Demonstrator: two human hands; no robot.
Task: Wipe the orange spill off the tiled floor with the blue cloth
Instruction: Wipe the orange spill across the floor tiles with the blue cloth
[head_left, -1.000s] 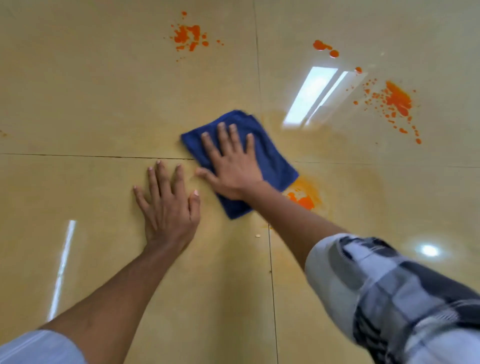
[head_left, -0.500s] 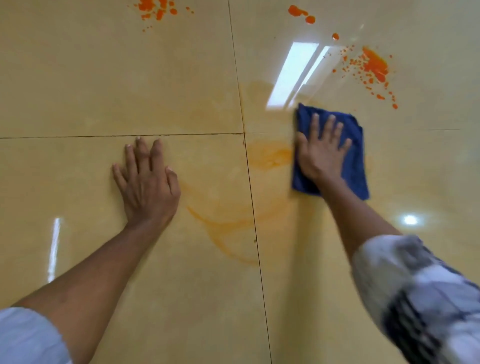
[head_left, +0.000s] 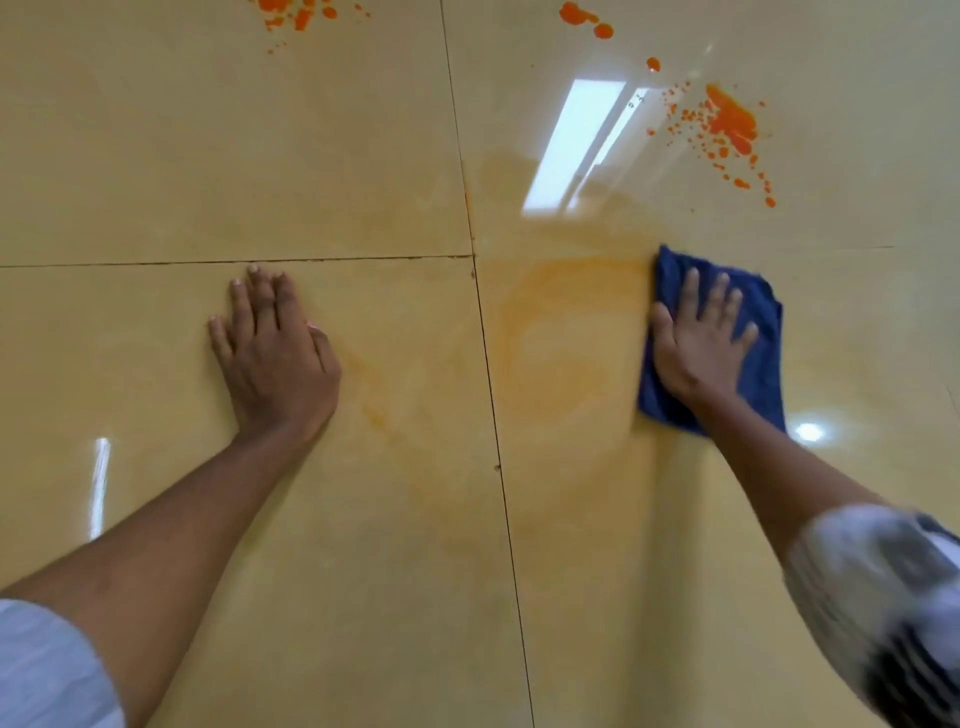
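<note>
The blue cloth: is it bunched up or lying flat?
Flat: the blue cloth lies spread on the floor under the right hand, its fingers straight.

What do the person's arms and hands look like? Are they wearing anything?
Both hands, the left hand and the right hand, are bare: no gloves show. The left sleeve is plain pale grey-white. The right sleeve is white with dark checks, blurred.

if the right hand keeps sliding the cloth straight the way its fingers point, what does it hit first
Probably the orange splatter up ahead: the right hand lies flat on the blue cloth, with only bare tile between.
</note>
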